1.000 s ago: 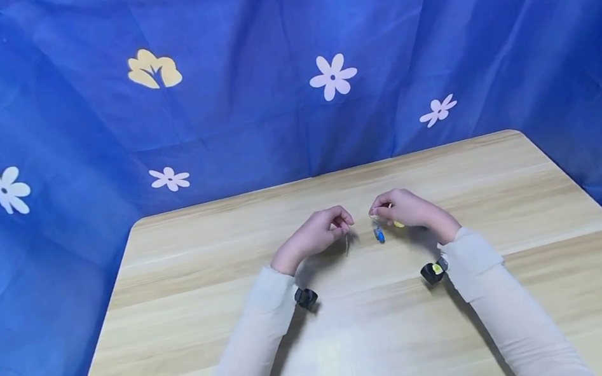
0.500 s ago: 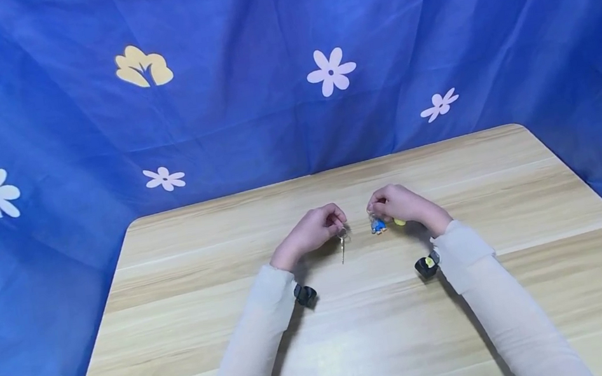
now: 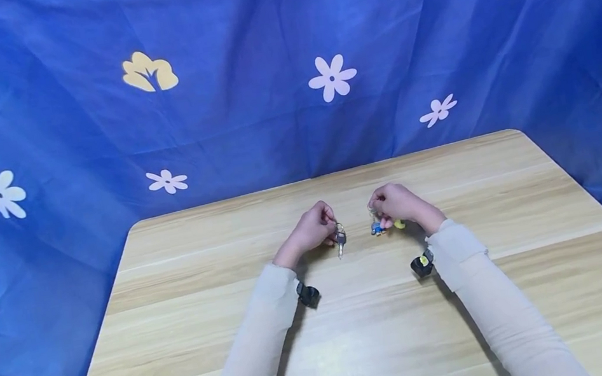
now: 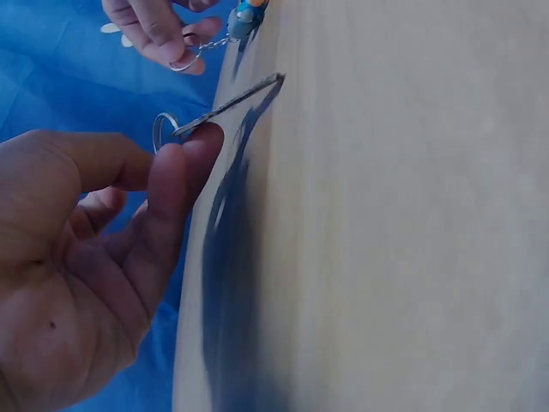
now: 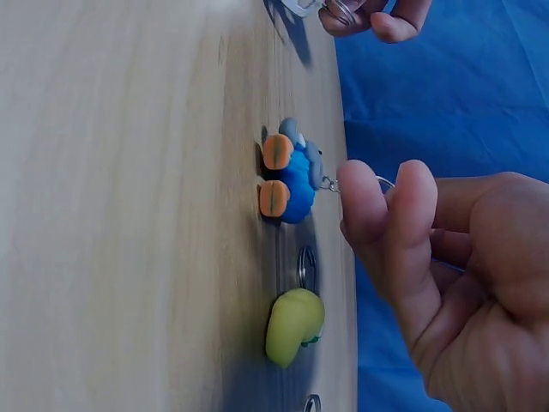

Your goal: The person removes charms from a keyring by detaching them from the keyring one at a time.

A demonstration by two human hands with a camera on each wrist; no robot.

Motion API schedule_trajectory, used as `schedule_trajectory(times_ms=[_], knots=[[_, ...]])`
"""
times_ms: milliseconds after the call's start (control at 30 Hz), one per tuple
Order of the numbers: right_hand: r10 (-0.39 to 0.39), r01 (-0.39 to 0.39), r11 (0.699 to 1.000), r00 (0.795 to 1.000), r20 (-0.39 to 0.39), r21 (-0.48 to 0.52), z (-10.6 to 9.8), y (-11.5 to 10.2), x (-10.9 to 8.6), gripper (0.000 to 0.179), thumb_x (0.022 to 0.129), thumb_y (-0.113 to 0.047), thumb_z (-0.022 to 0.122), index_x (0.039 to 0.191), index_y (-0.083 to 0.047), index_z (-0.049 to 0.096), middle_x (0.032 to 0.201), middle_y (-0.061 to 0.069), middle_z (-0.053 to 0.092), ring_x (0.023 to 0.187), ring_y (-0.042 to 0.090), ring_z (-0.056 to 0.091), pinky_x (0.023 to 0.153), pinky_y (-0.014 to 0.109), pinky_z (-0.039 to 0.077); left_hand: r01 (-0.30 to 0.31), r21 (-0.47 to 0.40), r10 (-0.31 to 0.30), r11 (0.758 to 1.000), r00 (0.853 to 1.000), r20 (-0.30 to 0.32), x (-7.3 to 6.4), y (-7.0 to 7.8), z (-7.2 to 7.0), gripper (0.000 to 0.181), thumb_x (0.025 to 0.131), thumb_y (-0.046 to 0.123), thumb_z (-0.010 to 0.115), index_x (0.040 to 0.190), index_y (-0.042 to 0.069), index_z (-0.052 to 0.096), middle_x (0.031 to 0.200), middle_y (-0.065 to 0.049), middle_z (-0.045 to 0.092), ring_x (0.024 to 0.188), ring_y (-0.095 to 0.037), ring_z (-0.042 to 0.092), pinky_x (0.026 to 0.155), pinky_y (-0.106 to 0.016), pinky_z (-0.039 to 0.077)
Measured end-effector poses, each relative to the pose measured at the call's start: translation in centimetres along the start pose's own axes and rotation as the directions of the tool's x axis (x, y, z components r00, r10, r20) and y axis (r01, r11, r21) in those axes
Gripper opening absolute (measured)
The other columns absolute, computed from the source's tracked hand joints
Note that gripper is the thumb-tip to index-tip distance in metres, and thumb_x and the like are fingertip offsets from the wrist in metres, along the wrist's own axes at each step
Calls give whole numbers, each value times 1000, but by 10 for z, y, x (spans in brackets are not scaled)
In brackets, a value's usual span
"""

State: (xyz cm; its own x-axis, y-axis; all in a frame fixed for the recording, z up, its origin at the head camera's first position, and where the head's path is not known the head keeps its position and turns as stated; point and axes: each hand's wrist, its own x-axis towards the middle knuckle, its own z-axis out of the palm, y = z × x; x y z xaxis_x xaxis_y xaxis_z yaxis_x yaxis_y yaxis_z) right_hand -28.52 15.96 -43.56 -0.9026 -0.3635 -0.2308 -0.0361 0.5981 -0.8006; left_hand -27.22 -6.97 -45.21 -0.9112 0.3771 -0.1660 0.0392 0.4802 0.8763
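Note:
My left hand [image 3: 309,230] pinches a split ring [image 4: 161,130] between thumb and finger. From it hangs a single key [image 3: 341,237] with a dark head, just above the table. Over to the right, my right hand [image 3: 400,202] pinches the ring of a keychain. On its short chain is a small figurine keychain [image 5: 297,180] with a blue body, grey parts and orange feet, close over the wood. A yellow fruit-shaped charm [image 5: 294,324] with its own ring lies on the table beneath the right hand. The two hands are a short way apart.
A light wood-grain table [image 3: 350,329] spans the view. Behind it and along both sides hangs a blue curtain [image 3: 244,112] with white and yellow flower prints. Another metal ring [image 5: 313,402] shows at the lower edge of the right wrist view.
My left hand has moved a little left, away from the right hand, and the key has turned from edge-on to flat-on. The right hand has shifted slightly, still holding the figurine keychain.

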Motion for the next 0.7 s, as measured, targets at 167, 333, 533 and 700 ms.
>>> schedule_trajectory(times_ms=[167,333,533,700], knots=[[-12,12,1000,1000,-26,-3,3,4,5,24,99,-6,46,103,9,63,71,9,62,50,7,57,52,25,54,11,-142,-14,990,1000,-20,7,-2,8,14,92,-9,48,97,0,39,81,-8,51,59,-13,62,62,-29,59],[-62,62,995,998,-1,-81,5,2,9,21,97,-6,49,101,8,64,69,7,60,51,7,55,52,25,54,-10,-96,6,995,999,-50,12,-3,13,12,92,-8,48,96,0,40,79,-7,52,61,-13,61,63,-27,58],[-45,43,993,999,-13,-109,6,3,15,21,98,-6,48,104,7,64,74,11,62,56,10,57,55,25,53,-11,-13,10,1000,996,-87,18,-4,13,9,93,-5,51,96,1,45,82,-7,53,68,-16,62,65,-25,56],[-27,25,997,999,-25,-66,4,5,15,24,99,-5,46,112,9,60,83,16,63,57,11,60,59,27,56,2,-51,-7,999,995,-97,17,-7,10,8,95,-3,50,102,-2,47,86,-10,56,79,-20,68,71,-26,58]])
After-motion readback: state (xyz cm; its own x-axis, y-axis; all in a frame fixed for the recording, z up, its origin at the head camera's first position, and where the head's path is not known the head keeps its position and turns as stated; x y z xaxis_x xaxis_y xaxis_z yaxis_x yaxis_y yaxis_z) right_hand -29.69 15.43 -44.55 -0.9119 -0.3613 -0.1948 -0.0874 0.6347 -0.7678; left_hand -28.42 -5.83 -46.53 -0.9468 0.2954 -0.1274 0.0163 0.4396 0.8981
